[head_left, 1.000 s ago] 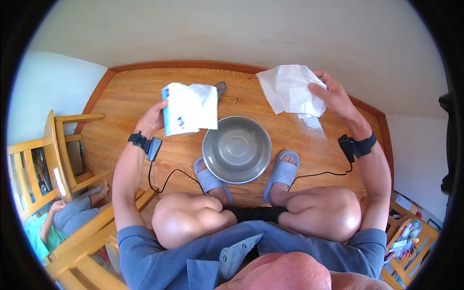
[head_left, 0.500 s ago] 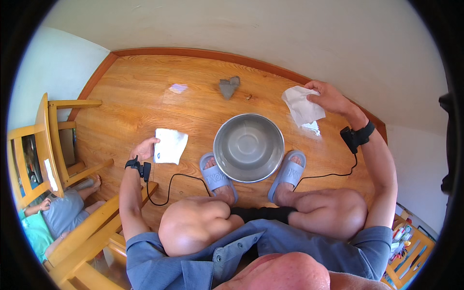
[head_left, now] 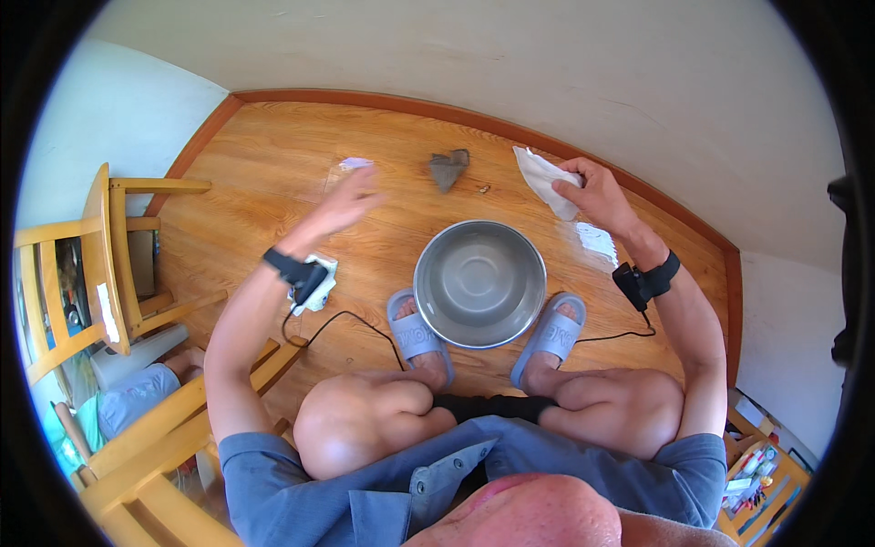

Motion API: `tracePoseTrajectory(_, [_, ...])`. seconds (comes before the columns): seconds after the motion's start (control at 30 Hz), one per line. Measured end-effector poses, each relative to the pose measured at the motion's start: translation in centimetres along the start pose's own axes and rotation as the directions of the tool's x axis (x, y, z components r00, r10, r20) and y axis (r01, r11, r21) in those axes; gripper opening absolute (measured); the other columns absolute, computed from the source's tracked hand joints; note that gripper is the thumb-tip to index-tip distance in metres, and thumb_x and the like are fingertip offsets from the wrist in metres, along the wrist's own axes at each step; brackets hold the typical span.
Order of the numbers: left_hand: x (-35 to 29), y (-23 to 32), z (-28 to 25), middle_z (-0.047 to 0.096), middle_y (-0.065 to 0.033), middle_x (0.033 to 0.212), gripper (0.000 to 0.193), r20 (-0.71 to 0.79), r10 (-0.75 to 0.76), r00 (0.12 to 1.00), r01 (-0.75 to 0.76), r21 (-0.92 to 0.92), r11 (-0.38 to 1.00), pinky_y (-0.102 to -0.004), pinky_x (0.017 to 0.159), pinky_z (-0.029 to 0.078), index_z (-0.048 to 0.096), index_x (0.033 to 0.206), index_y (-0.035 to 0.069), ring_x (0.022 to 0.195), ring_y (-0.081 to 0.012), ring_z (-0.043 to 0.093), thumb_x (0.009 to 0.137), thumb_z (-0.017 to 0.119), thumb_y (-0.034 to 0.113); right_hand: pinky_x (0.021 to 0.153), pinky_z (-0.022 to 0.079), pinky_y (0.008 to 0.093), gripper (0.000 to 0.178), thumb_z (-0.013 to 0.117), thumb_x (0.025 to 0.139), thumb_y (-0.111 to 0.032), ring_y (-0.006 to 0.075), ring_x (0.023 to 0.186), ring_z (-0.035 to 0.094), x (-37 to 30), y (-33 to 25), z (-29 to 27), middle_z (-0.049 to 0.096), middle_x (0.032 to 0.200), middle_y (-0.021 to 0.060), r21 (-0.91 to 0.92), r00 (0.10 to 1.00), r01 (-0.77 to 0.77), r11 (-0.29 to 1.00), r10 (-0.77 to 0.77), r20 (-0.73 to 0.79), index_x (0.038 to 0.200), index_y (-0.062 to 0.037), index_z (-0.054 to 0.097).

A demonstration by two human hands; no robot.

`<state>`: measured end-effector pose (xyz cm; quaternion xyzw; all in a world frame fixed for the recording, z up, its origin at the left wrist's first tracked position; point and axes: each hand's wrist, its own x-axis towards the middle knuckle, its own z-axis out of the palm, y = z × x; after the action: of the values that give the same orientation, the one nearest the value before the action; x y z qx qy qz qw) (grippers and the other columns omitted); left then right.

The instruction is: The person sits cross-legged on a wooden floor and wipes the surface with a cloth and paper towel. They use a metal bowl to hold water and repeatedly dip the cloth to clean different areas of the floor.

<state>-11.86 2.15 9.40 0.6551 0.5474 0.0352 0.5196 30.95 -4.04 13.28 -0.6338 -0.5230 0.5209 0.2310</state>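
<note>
Head camera shows me the left hand [head_left: 351, 199] with nothing in it, its fingers loose and blurry above the wood floor [head_left: 260, 196]. I see the right hand [head_left: 594, 193] pinching a white tissue [head_left: 544, 179] up at the far right. A white packet [head_left: 321, 288] lies partly hidden by the left wrist. One round grey basin [head_left: 436, 296] sits between the grey slippers [head_left: 419, 342], with a grey rag [head_left: 447, 170] beyond it.

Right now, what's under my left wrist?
Part of a white pack shows there, on the wooden floor. The black wrist strap and its box cover the rest, so I can't see that.
</note>
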Motion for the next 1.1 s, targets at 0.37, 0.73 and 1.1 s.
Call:
tracePoseTrajectory(0.37, [7.2,14.8,15.5,0.061,-0.0068,0.111,0.041,0.288,0.225,0.931,0.005,-0.626,0.779,-0.0317,0.081,0.051,0.052,0.123,0.001,0.097,-0.0156,0.060,0.088,0.063,0.021,0.081,0.049,0.0306,0.037,0.050,0.091,-0.014,0.0149,0.101,0.057,0.4,1.9,2.1,0.060,0.115,0.0092,0.576,0.988,-0.127,0.807,0.049,0.148,0.123,0.0036,0.056])
tracePoseTrajectory(0.73, [12.9,-2.9,3.5,0.066,-0.0107,0.098,0.033,-0.264,-0.172,0.949,-0.013,-0.579,0.815,-0.0318,0.073,0.053,0.057,0.115,-0.003,0.086,-0.0191,0.065,0.084,0.061,0.009,0.078,0.051,0.0280,0.031,0.056,0.092,-0.013,0.0150,0.092,0.061,-1.5,10.0,-1.9,0.063,0.103,0.0079,0.097,0.974,-0.173,0.980,0.156,0.164,0.118,0.0023,0.057])
tracePoseTrajectory(1.1, [11.6,-17.0,-10.3,0.068,-0.0154,0.090,0.034,-0.581,-0.491,0.650,0.259,-0.437,0.861,-0.0356,0.075,0.049,0.061,0.108,-0.006,0.083,-0.0252,0.065,0.084,0.055,0.018,0.076,0.050,0.0280,0.028,0.054,0.093,-0.012,0.0157,0.086,0.061,-1.6,14.0,-1.2,0.063,0.101,0.0093,0.042,0.915,-0.323,0.946,0.300,0.269,0.115,0.0051,0.056])
